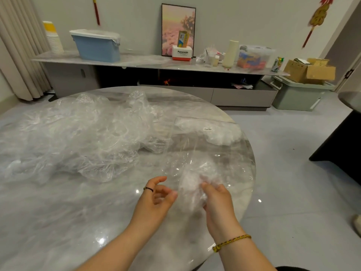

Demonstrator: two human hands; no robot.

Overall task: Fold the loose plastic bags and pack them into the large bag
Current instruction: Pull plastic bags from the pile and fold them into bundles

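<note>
From my remote seat, the round marble tabletop (58, 212) fills most of the view. Beyond it a long low sideboard (136, 61) stands against the far wall. The heap of loose plastic bags (78, 137) sprawls over the left half of the tabletop, clear and crumpled, reaching from the left edge to about the middle. To its right lies the large bag (214, 153), flat and transparent. It runs from the far right rim of the tabletop toward me and bears a small barcode label (207, 129) near its far end. A whitish bundle of plastic (222, 135) sits at that far end, and it seems to be inside the large bag.

On the sideboard I see a blue bin (97, 47) at the left and a framed picture (178, 22) leaning on the wall.

Nearer to me, my right hand (218, 200) grips a crumpled bag (192, 190), thumb on top and fingers curled underneath. The crumpled bag is at the near end of the large bag, though I cannot tell whether it is already inside the mouth. My left hand (156, 194) hovers just beside it, palm turned up and fingers loosely bent, holding nothing. A braided bracelet (230, 242) circles the right wrist, and a dark ring (148, 189) sits on a left finger.
</note>
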